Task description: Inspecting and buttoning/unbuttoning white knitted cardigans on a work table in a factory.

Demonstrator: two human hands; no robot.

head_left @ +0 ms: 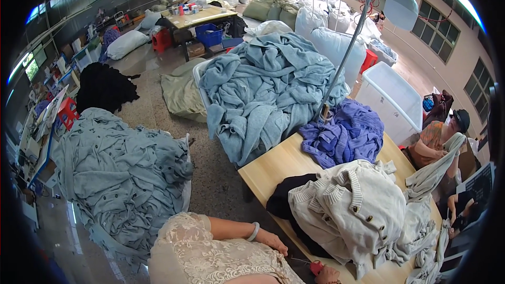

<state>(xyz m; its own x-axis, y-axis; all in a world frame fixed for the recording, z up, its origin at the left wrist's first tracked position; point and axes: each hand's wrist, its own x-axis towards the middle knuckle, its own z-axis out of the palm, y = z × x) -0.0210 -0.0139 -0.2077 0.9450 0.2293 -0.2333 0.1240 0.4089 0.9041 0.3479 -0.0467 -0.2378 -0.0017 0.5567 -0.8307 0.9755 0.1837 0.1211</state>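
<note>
My left hand (271, 241), with a pale bangle at its wrist, is at the table's near edge. Its fingers are curled together, and what they may hold is too small to make out. Right of it, at the lower edge of the picture, my right hand (328, 275) is closed round a small red object (316, 267). A thin line, like a thread or a slim blade, shows between the hands. Just beyond them a cream knitted cardigan (357, 205) with dark buttons lies heaped on the wooden table (271, 164), partly over a black garment (284, 195).
A purple knit pile (344, 132) lies at the table's far end. Beyond stands a bin heaped with blue-grey knits (273, 84); another grey-green heap (121, 173) is at left. A metal pole (350, 44) rises beside the table. A person (439, 144) at right handles pale fabric.
</note>
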